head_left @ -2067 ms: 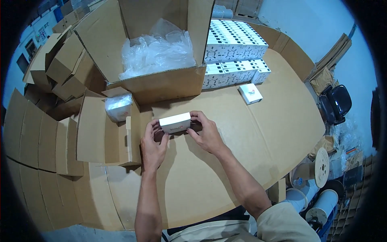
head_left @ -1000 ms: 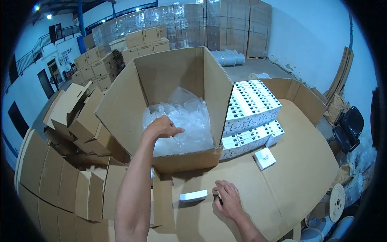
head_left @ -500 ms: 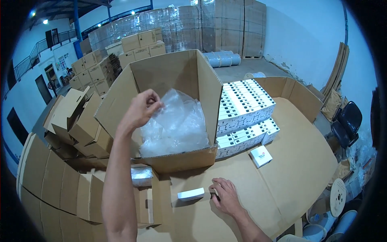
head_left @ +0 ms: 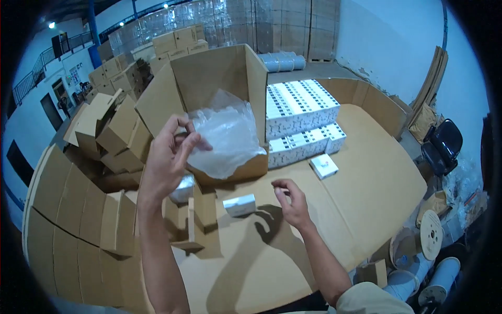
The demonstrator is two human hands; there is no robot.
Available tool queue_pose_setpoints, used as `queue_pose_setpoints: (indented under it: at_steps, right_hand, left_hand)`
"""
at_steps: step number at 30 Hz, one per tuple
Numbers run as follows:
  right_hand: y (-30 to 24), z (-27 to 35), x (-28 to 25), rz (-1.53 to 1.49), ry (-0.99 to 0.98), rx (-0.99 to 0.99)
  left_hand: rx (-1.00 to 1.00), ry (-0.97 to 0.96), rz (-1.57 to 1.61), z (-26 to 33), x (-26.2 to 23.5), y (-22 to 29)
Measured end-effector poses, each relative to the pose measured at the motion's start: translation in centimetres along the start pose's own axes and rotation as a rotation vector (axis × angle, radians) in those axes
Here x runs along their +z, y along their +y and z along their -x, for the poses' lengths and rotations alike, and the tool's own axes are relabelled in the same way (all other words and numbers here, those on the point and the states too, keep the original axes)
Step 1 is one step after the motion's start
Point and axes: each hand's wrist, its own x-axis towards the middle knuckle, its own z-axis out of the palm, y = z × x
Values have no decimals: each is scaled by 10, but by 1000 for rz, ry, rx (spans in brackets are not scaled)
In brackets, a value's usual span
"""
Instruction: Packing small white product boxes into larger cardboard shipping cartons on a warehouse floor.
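Looks like the bagging step: a clear plastic bag point(head_left: 227, 138) is pinched up out of the big carton point(head_left: 219, 83) by the left hand point(head_left: 170, 154). The small white box point(head_left: 239, 204) sits on the desk point(head_left: 366, 188), just beside the loosely open, empty right hand point(head_left: 293, 201). Next, the bag probably needs to be opened and the box picked up.

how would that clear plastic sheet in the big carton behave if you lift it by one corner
The clear plastic sheet is crumpled and billowed, so it would likely hang floppy. It looks thin, so it is probably very light. The left hand pinches at its edge; its glossy surface may slip.
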Motion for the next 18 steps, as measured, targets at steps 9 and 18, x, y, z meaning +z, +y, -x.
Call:
queue_pose_setpoints:
  at_steps: [9, 18]
  right_hand:
    - [-28, 13, 0, -222, -346, 80]
    - [-5, 34, 17, -491, -30, 222]
  left_hand:
    - [-170, -63, 8, 109, 81, -38]
    - [-283, 533, 523, 162, 161, -117]
